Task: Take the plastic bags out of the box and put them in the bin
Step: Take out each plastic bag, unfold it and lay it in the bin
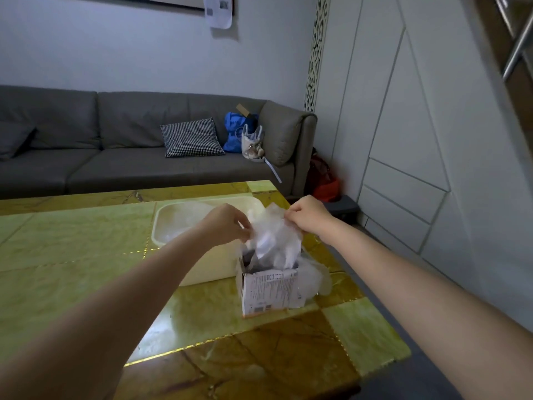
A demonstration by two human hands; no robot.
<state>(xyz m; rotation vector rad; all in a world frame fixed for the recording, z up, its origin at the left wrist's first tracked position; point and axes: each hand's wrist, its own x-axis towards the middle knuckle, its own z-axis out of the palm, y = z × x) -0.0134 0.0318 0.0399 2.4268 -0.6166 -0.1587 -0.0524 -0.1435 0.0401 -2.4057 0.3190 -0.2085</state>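
Both hands (227, 223) hold plastic bag (274, 238) upright above box (268, 290).

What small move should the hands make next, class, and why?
Probably lift the bag up and left toward the bin. Both hands, left and right, pinch its top, but its lower part is in the box, which stands beside the bin.
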